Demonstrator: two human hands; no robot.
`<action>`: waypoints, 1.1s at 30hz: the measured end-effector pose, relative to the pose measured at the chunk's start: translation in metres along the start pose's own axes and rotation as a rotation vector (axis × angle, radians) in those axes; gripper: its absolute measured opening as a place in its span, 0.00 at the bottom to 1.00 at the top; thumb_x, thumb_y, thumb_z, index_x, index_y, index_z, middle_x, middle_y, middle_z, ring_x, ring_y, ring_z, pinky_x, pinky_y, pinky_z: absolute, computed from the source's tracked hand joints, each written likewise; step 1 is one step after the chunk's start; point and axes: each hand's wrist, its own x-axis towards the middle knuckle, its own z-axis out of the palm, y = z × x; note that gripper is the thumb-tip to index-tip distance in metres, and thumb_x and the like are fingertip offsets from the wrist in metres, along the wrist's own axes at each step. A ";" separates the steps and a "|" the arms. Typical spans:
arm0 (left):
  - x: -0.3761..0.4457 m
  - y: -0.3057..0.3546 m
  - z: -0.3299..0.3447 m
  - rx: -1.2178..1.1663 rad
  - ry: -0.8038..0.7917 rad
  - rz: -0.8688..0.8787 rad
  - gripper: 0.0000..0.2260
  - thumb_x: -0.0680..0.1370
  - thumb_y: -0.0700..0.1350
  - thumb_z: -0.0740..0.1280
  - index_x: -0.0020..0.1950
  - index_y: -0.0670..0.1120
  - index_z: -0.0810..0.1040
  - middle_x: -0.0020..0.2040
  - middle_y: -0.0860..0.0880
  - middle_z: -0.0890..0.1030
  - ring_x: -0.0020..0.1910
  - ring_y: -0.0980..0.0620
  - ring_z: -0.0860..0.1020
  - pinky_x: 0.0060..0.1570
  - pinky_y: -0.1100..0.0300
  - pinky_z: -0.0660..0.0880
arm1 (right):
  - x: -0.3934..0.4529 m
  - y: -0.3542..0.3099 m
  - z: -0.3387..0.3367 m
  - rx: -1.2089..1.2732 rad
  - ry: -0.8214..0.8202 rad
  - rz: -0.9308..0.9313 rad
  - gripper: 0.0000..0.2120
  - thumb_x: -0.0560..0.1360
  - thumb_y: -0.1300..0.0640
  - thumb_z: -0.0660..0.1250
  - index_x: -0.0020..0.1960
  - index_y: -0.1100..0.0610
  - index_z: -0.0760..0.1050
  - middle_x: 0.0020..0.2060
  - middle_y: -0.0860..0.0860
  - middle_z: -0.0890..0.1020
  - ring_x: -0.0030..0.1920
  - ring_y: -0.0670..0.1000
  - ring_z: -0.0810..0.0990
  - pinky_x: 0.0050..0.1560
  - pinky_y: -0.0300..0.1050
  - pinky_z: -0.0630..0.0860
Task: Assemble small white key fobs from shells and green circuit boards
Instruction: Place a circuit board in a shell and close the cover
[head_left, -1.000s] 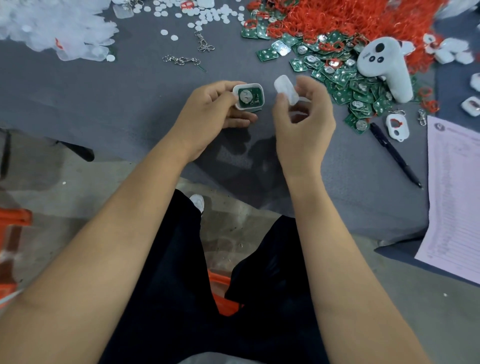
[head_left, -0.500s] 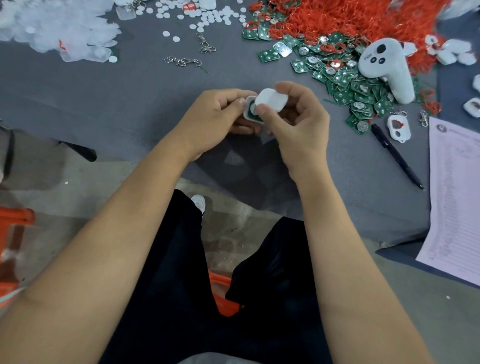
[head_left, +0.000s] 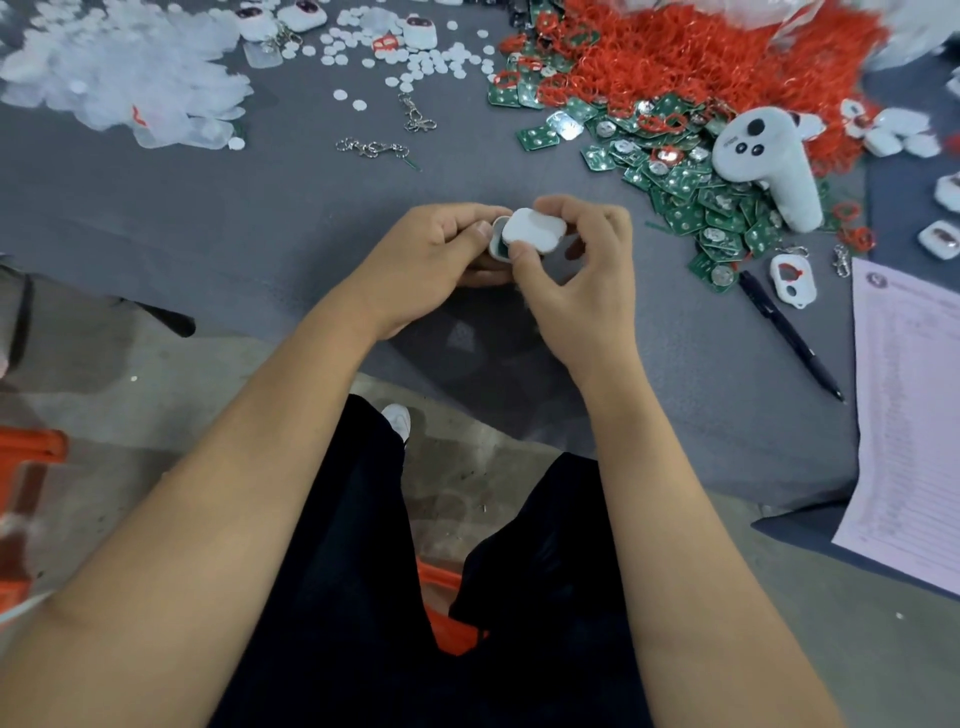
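Over the grey table's near edge, my left hand (head_left: 436, 249) grips a white shell half with a green circuit board (head_left: 500, 250) inside; only a sliver of green shows. My right hand (head_left: 576, 270) pinches a white cover shell (head_left: 532, 231) between thumb and fingers and holds it flat on top of that half, slightly offset to the right. A heap of loose green circuit boards (head_left: 691, 197) lies at the right rear. Loose white shells (head_left: 898, 132) lie at the far right.
A tangle of red rings (head_left: 691, 52) fills the back right, with a white controller (head_left: 763, 166) on the boards. A black pen (head_left: 789, 332), a red-marked white fob (head_left: 792, 280) and a printed sheet (head_left: 914, 415) lie right. Clear plastic pieces (head_left: 114, 78), white discs (head_left: 426, 62) and metal chains (head_left: 371, 148) lie at the back left.
My right hand brought the white cover from apart on the right onto the board-filled half in my left hand. The cover now lies flatter over it, hiding most of the board.
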 end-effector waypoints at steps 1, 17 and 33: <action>0.000 0.000 0.000 -0.002 -0.004 0.002 0.15 0.88 0.37 0.56 0.70 0.41 0.78 0.60 0.45 0.85 0.59 0.51 0.84 0.58 0.61 0.80 | 0.001 -0.001 -0.001 0.014 -0.008 0.008 0.16 0.76 0.57 0.74 0.63 0.55 0.79 0.55 0.52 0.72 0.51 0.42 0.73 0.55 0.28 0.68; 0.002 -0.002 0.000 -0.150 0.012 -0.014 0.18 0.83 0.34 0.55 0.64 0.44 0.81 0.57 0.45 0.87 0.59 0.48 0.85 0.56 0.58 0.80 | 0.003 -0.003 -0.006 0.032 -0.125 0.017 0.17 0.77 0.58 0.73 0.66 0.51 0.81 0.57 0.49 0.81 0.52 0.43 0.79 0.51 0.30 0.73; -0.005 -0.002 -0.001 -0.042 -0.014 0.090 0.20 0.83 0.34 0.66 0.75 0.40 0.73 0.64 0.45 0.84 0.64 0.50 0.82 0.63 0.57 0.78 | 0.005 0.002 -0.007 0.094 -0.169 0.046 0.21 0.79 0.58 0.71 0.71 0.51 0.77 0.59 0.46 0.83 0.52 0.43 0.82 0.54 0.37 0.79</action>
